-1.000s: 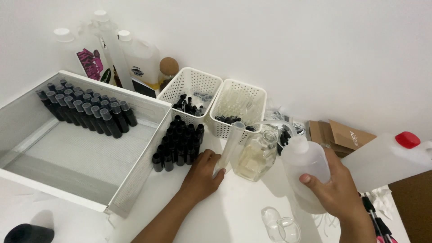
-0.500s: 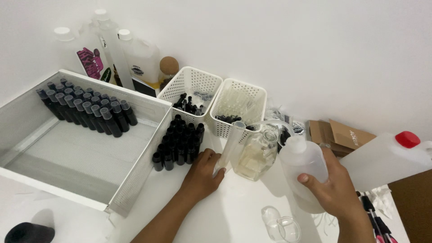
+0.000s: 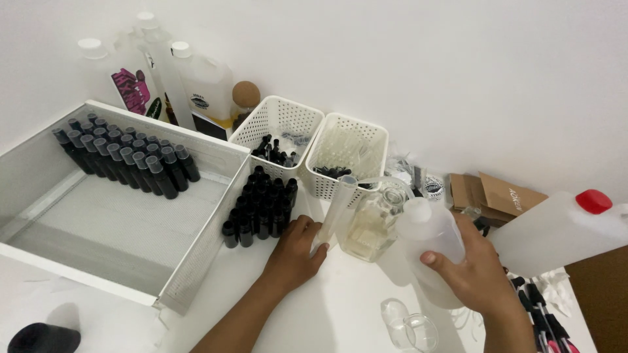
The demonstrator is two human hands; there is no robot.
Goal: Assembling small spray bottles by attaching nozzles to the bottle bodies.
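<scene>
Head view: our right hand (image 3: 474,271) is wrapped around a white squeeze bottle (image 3: 428,245), fingers closed on its body, its bent spout arching over to the top of a clear measuring cylinder (image 3: 335,212) that stands on the white table (image 3: 340,314). Our left hand (image 3: 294,252) rests on the table with fingers curled about the cylinder's base, just beside a cluster of small black bottles (image 3: 258,206). A glass flask (image 3: 371,225) stands between cylinder and squeeze bottle, in front of two white baskets (image 3: 307,140).
</scene>
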